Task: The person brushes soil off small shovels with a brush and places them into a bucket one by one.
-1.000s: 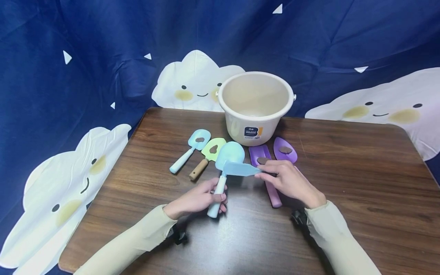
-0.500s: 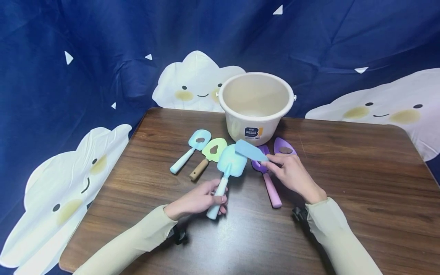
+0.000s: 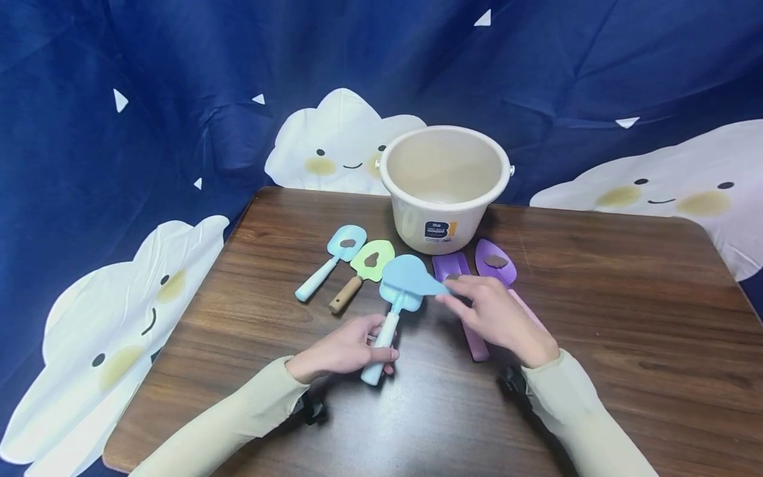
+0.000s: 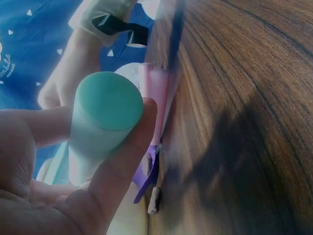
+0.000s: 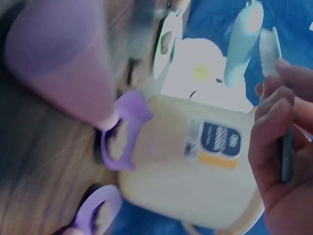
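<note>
My left hand point(image 3: 352, 344) holds a light-blue toy shovel point(image 3: 389, 331) by its white handle, blade pointing away from me. The round end of that handle point(image 4: 110, 100) shows close up in the left wrist view, with fingers around it. My right hand point(image 3: 497, 318) pinches the narrow end of a flat blue tool point(image 3: 414, 275), whose broad rounded end overlaps the shovel's blade in the head view. The right wrist view shows a pale underside on this tool point(image 5: 269, 51); I cannot tell its kind.
A cream bucket point(image 3: 438, 228) stands at the back. Left of it lie another light-blue shovel point(image 3: 318, 277) and a green one point(image 3: 363, 268) with a wooden handle. Two purple shovels point(image 3: 442, 268) lie in front and to its right. Small brown lumps point(image 3: 495, 261) sit on these blades.
The flat blue tool has swept back and forth over the shovel's blade, up and right, then down and left. My left hand has hardly moved.
</note>
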`<state>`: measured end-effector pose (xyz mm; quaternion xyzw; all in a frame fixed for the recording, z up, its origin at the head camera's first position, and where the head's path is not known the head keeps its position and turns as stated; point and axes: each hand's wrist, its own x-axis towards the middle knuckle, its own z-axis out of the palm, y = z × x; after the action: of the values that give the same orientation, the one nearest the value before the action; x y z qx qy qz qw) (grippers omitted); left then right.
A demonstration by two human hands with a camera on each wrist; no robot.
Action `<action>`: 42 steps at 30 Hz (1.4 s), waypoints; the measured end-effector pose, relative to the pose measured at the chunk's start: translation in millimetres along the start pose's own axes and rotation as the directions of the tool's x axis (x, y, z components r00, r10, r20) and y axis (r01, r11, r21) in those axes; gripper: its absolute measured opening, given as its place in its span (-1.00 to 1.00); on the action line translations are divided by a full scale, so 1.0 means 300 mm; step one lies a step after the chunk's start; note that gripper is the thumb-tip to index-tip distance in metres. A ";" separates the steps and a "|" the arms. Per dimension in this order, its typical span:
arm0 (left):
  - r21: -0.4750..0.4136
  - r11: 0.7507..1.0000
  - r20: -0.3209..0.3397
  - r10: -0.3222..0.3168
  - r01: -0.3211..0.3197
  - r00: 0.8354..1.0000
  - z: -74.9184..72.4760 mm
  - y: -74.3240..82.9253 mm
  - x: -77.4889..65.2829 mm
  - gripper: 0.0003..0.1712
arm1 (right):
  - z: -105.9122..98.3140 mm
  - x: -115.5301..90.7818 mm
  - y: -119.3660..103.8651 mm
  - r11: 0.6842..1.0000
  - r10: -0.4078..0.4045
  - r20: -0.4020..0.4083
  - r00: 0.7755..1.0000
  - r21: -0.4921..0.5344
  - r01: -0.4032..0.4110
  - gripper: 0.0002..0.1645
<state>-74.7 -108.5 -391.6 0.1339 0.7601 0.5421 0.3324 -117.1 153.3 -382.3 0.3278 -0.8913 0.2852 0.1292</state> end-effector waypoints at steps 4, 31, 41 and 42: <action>0.019 1.000 0.007 0.008 -0.008 1.000 -0.001 -0.001 0.002 -0.68 | 0.003 0.002 -0.045 0.998 -0.045 0.066 0.997 -0.037 0.047 -0.72; 0.494 0.867 -0.177 0.178 -0.069 0.968 -0.001 -0.002 -0.017 -0.77 | 0.001 0.030 0.004 0.999 0.040 0.002 0.999 -0.011 -0.040 -0.68; 0.415 0.906 -0.147 0.158 -0.084 0.977 0.002 -0.010 -0.018 -0.76 | -0.002 0.033 0.031 0.978 0.192 -0.062 0.979 -0.071 -0.196 -0.74; 0.374 0.924 -0.137 0.145 -0.084 0.980 0.002 -0.009 -0.017 -0.76 | -0.001 0.032 0.032 0.974 0.207 -0.073 0.976 -0.079 -0.212 -0.72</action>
<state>-70.2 -112.1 -392.4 0.1935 0.8631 0.4184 0.2064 -130.5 154.7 -382.1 0.2167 -0.9278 0.2689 0.1411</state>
